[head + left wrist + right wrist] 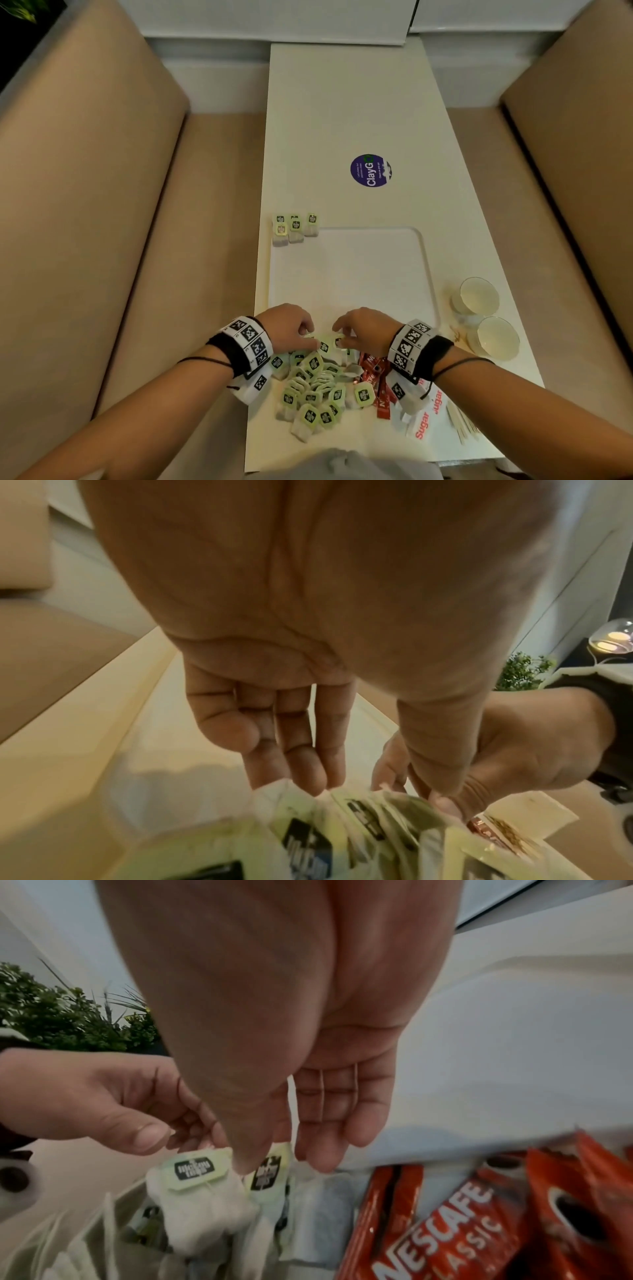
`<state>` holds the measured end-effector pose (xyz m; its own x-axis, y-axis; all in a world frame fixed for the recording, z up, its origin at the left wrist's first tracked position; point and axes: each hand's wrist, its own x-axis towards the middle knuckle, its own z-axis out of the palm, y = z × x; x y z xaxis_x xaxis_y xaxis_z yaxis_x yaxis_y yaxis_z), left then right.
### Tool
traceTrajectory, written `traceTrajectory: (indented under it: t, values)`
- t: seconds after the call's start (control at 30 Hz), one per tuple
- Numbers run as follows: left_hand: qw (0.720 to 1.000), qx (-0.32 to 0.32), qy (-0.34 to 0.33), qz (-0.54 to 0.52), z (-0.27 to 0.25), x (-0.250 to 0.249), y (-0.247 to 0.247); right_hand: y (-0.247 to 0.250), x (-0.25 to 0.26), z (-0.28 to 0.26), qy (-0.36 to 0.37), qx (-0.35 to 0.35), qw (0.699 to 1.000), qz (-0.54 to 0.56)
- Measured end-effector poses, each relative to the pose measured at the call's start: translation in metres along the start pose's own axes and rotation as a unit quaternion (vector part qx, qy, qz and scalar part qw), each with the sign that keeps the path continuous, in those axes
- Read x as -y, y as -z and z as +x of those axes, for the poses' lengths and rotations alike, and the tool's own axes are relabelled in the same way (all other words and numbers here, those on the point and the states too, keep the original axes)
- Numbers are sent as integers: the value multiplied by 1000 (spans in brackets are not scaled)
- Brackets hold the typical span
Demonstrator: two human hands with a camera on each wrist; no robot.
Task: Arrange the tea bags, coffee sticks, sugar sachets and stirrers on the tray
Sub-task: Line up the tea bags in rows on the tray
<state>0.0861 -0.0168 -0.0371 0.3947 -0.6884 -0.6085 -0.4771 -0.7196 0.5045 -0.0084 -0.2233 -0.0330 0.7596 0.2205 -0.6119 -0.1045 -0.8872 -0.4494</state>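
Both hands, left [287, 327] and right [366, 329], pinch green-tagged white tea bags [313, 387] heaped at the white counter's [346, 113] near edge; flat white rectangular tray [349, 270] beyond lies bare.

A café or office pantry booth is suggested: a narrow white tabletop [359, 113] is flanked by tan upholstered bench seats [85, 171] at the frame's left and right, and a round purple sticker [370, 170] asking for cleanliness is fixed at centre.
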Motion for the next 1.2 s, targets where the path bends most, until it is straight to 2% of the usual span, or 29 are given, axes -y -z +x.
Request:
traceTrajectory:
  t: [0.33, 0.7, 1.0, 1.2]
  values:
    - [999, 21, 24, 26, 0, -15, -5, -8, -5, -9, 4, -40, 999, 22]
    - [999, -23, -23, -41, -6, -25, 0, -9, -16, -28, 19, -106, 992, 65]
    - [982, -48, -12, -183, -11, -23, 16, 4, -18, -52, -2, -142, 981, 133]
    - [963, -90, 2, -254, -7, -14, 19, 20, -9, -65, 9, -133, 978, 163]
